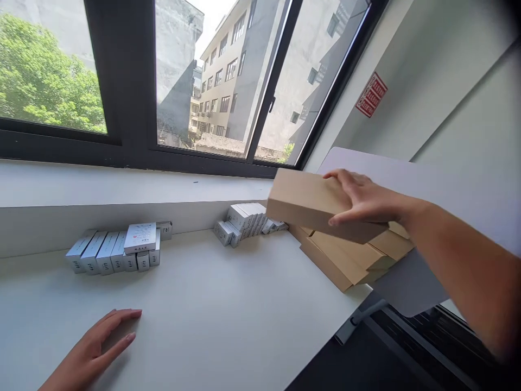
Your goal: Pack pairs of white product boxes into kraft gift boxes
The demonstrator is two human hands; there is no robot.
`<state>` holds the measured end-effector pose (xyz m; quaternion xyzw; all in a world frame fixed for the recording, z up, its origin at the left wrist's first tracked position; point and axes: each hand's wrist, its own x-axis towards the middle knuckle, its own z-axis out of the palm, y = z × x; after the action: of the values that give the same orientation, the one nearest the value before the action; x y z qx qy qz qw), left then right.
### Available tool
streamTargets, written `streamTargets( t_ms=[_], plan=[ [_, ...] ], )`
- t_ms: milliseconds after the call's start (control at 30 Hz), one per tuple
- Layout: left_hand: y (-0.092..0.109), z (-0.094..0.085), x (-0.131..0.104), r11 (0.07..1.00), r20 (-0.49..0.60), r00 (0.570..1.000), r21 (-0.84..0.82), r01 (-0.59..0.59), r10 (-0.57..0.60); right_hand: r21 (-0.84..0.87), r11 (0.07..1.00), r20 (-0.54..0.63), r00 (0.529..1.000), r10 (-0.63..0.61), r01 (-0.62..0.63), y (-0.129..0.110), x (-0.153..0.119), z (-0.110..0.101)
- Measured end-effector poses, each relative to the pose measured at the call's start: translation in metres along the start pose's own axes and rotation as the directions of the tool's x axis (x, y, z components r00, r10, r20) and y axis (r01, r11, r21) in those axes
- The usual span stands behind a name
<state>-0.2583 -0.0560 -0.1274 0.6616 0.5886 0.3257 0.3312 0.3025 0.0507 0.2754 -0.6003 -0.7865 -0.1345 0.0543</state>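
Note:
A closed brown cardboard box (305, 198) is gripped from above by my right hand (362, 198), thumb on the near side and fingers over the top. It is held over several other brown boxes (329, 263) at the right end of the white table. My left hand (97, 347) hovers low over the table at the lower left, thumb and fingers apart, with nothing between them. Beyond it stands a row of small white boxes (103, 252), with one white box (140, 238) lying on top.
A second group of small white boxes (244, 220) sits against the low wall below the window sill (183, 187). A pale panel (411, 288) stands beyond the right edge of the white table (211, 315). A grey metal piece (348, 328) is beside that edge.

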Motion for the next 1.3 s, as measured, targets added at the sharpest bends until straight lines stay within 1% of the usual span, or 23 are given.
streamTargets(
  t_ms=[67, 133, 200, 267, 333, 400, 467, 533, 600, 633, 700, 800, 833, 867, 933, 1000, 1033, 1067, 1100, 1200, 1233, 1267, 1300],
  plan=[
    [0.015, -0.001, -0.006, 0.997, 0.003, 0.998, -0.044, 0.057, -0.057, 0.164, 0.972, 0.103, 0.977, -0.189, 0.171, -0.051, -0.002, 0.025],
    [0.031, 0.001, -0.012, 0.988, -0.049, 0.995, -0.126, 0.084, -0.091, 0.32, 0.901, 0.072, 0.94, -0.333, 0.294, -0.101, -0.005, 0.055],
    [0.043, 0.003, -0.017, 0.973, -0.101, 0.989, -0.216, 0.087, -0.111, 0.459, 0.816, -0.015, 0.922, -0.387, 0.35, -0.146, -0.008, 0.089],
    [0.048, 0.004, -0.019, 0.953, -0.13, 0.983, -0.29, 0.084, -0.126, 0.595, 0.739, -0.032, 0.928, -0.372, 0.317, -0.187, -0.01, 0.122],
    [0.047, 0.003, -0.019, 0.925, -0.152, 0.98, -0.374, 0.065, -0.131, 0.719, 0.653, 0.029, 0.928, -0.37, 0.238, -0.221, -0.012, 0.153],
    [0.043, 0.0, -0.017, 0.871, -0.176, 0.975, -0.49, 0.032, -0.135, 0.805, 0.574, 0.104, 0.916, -0.387, 0.151, -0.249, -0.016, 0.177],
    [0.038, -0.005, -0.015, 0.804, -0.217, 0.963, -0.595, -0.001, -0.16, 0.846, 0.527, 0.176, 0.89, -0.421, 0.082, -0.268, -0.02, 0.194],
    [0.033, -0.011, -0.012, 0.761, -0.267, 0.943, -0.648, -0.024, -0.197, 0.85, 0.523, 0.224, 0.854, -0.469, 0.064, -0.277, -0.022, 0.199],
    [0.032, -0.018, -0.011, 0.734, -0.281, 0.931, -0.679, -0.02, -0.234, 0.844, 0.529, 0.23, 0.83, -0.509, 0.09, -0.275, -0.021, 0.194],
    [0.034, -0.021, -0.01, 0.709, -0.261, 0.931, -0.705, -0.004, -0.255, 0.848, 0.519, 0.217, 0.823, -0.525, 0.108, -0.272, -0.019, 0.188],
    [0.04, -0.029, -0.011, 0.619, -0.18, 0.937, -0.784, 0.047, -0.3, 0.894, 0.431, 0.166, 0.802, -0.574, 0.124, -0.266, -0.014, 0.176],
    [0.055, -0.039, -0.015, 0.423, -0.028, 0.933, -0.896, 0.135, -0.358, 0.969, 0.206, 0.041, 0.734, -0.677, 0.136, -0.264, -0.007, 0.163],
    [0.058, -0.041, -0.015, 0.37, 0.004, 0.928, -0.916, 0.153, -0.373, 0.971, 0.185, 0.017, 0.727, -0.687, 0.152, -0.267, -0.006, 0.162],
    [0.06, -0.043, -0.016, 0.334, 0.017, 0.922, -0.93, 0.157, -0.387, 0.959, 0.216, 0.011, 0.739, -0.673, 0.182, -0.27, -0.005, 0.163],
    [0.057, -0.045, -0.015, 0.325, -0.003, 0.918, -0.936, 0.137, -0.397, 0.888, 0.388, 0.031, 0.81, -0.585, 0.247, -0.277, -0.006, 0.17],
    [0.049, -0.044, -0.013, 0.378, -0.048, 0.924, -0.92, 0.107, -0.378, 0.79, 0.558, 0.064, 0.87, -0.488, 0.255, -0.282, -0.008, 0.181],
    [0.045, -0.043, -0.012, 0.411, -0.064, 0.93, -0.906, 0.098, -0.363, 0.76, 0.6, 0.087, 0.877, -0.472, 0.248, -0.283, -0.01, 0.187],
    [0.041, -0.041, -0.011, 0.44, -0.08, 0.932, -0.893, 0.091, -0.354, 0.752, 0.613, 0.116, 0.868, -0.483, 0.241, -0.284, -0.013, 0.192],
    [0.037, -0.04, -0.01, 0.461, -0.102, 0.929, -0.884, 0.08, -0.356, 0.762, 0.603, 0.15, 0.842, -0.518, 0.235, -0.285, -0.016, 0.197],
    [0.035, -0.035, -0.009, 0.473, -0.165, 0.904, -0.88, 0.046, -0.395, 0.819, 0.525, 0.215, 0.726, -0.653, 0.23, -0.287, -0.026, 0.204],
    [0.036, -0.034, -0.009, 0.469, -0.18, 0.896, -0.883, 0.035, -0.406, 0.823, 0.519, 0.217, 0.715, -0.665, 0.233, -0.289, -0.028, 0.205],
    [0.037, -0.034, -0.01, 0.465, -0.19, 0.893, -0.885, 0.025, -0.409, 0.814, 0.531, 0.213, 0.728, -0.651, 0.237, -0.29, -0.03, 0.205],
    [0.038, -0.034, -0.01, 0.466, -0.2, 0.892, -0.884, 0.013, -0.405, 0.797, 0.554, 0.204, 0.756, -0.622, 0.241, -0.292, -0.031, 0.205]
  ],
)
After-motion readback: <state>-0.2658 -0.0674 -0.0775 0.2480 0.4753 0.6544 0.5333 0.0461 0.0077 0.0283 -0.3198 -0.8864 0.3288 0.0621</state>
